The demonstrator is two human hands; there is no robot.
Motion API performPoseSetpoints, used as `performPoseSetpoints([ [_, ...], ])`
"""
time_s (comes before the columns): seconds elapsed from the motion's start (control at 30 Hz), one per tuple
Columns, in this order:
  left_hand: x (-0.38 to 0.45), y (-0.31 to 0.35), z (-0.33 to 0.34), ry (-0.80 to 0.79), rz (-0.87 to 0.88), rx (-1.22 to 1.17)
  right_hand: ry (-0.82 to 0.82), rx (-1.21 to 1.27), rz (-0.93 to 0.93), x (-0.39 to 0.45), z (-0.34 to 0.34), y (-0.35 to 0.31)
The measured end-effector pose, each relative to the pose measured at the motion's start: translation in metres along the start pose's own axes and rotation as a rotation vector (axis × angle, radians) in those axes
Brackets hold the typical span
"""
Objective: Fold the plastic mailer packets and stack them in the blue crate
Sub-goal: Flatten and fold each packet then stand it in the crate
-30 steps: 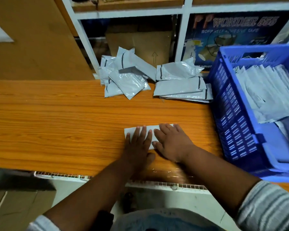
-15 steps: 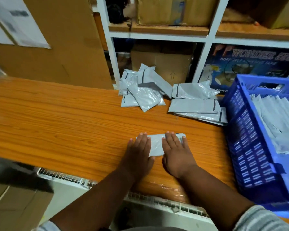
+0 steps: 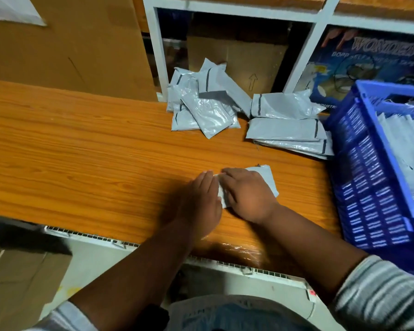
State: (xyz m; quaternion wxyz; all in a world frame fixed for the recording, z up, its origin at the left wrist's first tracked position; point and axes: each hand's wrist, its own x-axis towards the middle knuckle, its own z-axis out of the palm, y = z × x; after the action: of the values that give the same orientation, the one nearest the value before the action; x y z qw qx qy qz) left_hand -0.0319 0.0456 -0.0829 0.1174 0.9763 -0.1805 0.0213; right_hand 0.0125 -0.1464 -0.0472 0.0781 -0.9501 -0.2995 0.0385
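Note:
A small folded grey mailer packet (image 3: 268,179) lies on the wooden table (image 3: 81,151) near its front edge. My right hand (image 3: 246,194) lies flat on top of it and covers most of it. My left hand (image 3: 201,201) is blurred, with straight fingers at the packet's left edge. The blue crate (image 3: 373,187) stands at the right and holds several folded grey packets (image 3: 406,149). Two heaps of unfolded mailers lie at the back of the table: a loose pile (image 3: 206,108) and a flatter stack (image 3: 287,130).
A white shelf frame (image 3: 157,56) with cardboard boxes (image 3: 249,60) and a printed tape carton (image 3: 368,58) stands behind the table. A large brown board (image 3: 69,44) leans at the back left. More cardboard (image 3: 17,283) sits on the floor below left.
My right hand has slid left over the packet, covering more of it. My left hand has shifted to the packet's left edge and is now blurred with motion.

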Motion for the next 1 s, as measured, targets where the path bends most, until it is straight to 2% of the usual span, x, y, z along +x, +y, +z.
performPoseSetpoints([
  [0.1, 0.015, 0.004, 0.011, -0.078, -0.045, -0.006, -0.038, -0.025, 0.040, 0.002, 0.019, 0.006],
  [0.23, 0.015, -0.011, 0.021, -0.100, 0.016, 0.050, -0.049, -0.011, 0.119, -0.007, 0.033, 0.018],
  [0.4, 0.023, -0.024, 0.020, -0.183, 0.034, 0.099, -0.114, 0.043, 0.462, -0.036, 0.028, 0.069],
  [0.47, 0.030, -0.026, 0.016, -0.188, 0.044, 0.131, -0.146, 0.059, 0.541, -0.039, 0.020, 0.075],
  [0.53, 0.042, -0.026, 0.009, -0.133, 0.080, 0.197, -0.067, 0.030, 0.524, -0.025, 0.014, 0.057],
  [0.6, 0.056, -0.026, 0.005, -0.069, 0.133, 0.199, 0.034, 0.014, 0.381, -0.003, 0.018, 0.028],
  [0.67, 0.063, -0.028, 0.009, -0.072, 0.175, 0.126, 0.028, 0.038, 0.285, 0.015, 0.029, 0.006],
  [0.83, 0.060, -0.058, 0.017, -0.137, 0.189, 0.137, -0.007, -0.007, 0.366, -0.002, 0.043, 0.016],
  [1.0, 0.052, -0.087, 0.008, -0.133, 0.191, 0.165, -0.127, 0.073, 0.572, -0.039, 0.026, 0.055],
])
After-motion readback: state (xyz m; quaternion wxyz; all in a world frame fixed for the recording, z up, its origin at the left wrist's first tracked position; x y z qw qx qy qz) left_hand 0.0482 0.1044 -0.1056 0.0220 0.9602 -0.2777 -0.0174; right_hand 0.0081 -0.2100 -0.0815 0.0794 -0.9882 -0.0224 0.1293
